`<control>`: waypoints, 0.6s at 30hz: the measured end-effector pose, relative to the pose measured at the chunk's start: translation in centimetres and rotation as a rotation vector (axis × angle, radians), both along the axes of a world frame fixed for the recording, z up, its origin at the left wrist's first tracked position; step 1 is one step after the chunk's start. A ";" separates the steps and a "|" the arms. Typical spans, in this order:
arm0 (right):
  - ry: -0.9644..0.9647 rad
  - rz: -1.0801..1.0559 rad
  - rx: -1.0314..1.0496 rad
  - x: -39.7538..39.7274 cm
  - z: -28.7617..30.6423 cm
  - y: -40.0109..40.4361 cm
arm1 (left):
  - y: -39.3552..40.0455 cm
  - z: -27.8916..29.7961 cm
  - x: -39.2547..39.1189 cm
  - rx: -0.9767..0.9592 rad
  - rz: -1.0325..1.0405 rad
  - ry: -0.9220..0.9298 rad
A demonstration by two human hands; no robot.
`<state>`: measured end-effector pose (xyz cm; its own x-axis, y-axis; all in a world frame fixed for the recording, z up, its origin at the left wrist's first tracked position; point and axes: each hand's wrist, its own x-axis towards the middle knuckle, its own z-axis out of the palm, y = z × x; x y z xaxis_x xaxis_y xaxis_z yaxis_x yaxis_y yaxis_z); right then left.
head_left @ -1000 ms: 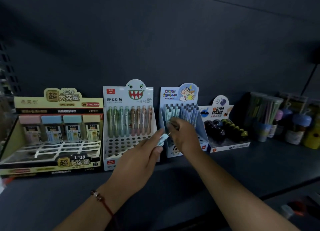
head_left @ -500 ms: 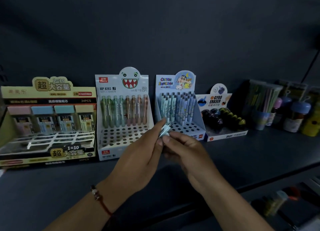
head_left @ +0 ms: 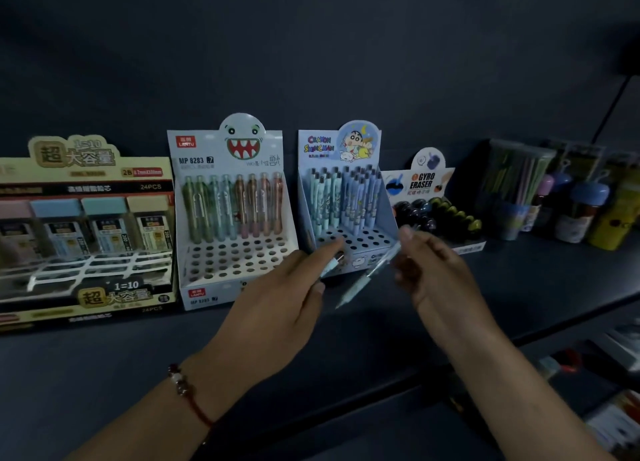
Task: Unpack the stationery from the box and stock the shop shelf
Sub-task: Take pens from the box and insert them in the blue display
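My left hand (head_left: 277,298) holds a small bunch of pale blue pens (head_left: 330,265) between thumb and fingers, just in front of the cartoon pen display box (head_left: 346,197). My right hand (head_left: 433,270) pinches a single pale blue pen (head_left: 367,277) that slants down to the left, blurred by motion. The display box stands on the dark shelf (head_left: 519,287), its back rows filled with pens and its front holes bare.
A monster-face pen display (head_left: 235,211) stands left of the cartoon box, and a pencil-lead display (head_left: 86,225) further left. A gyro eraser box (head_left: 433,211) and jars of stationery (head_left: 554,194) stand to the right. A lower shelf with goods (head_left: 616,408) shows at bottom right.
My right hand drew one pen out of the bunch in my left hand and moved right with it. The two hands, together half a second ago, are now apart.
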<state>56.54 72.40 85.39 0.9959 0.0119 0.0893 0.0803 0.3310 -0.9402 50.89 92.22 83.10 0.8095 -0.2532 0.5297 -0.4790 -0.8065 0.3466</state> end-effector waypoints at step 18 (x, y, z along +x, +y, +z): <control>-0.482 -0.102 -0.390 8.9 4.4 4.8 | 1.0 -0.8 1.1 0.341 0.143 -0.201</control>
<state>65.40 77.25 89.77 0.8426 0.0415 0.5369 0.5385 -0.0608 -0.8404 51.97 93.21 82.30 0.7382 -0.3343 0.5860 -0.3851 -0.9220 -0.0408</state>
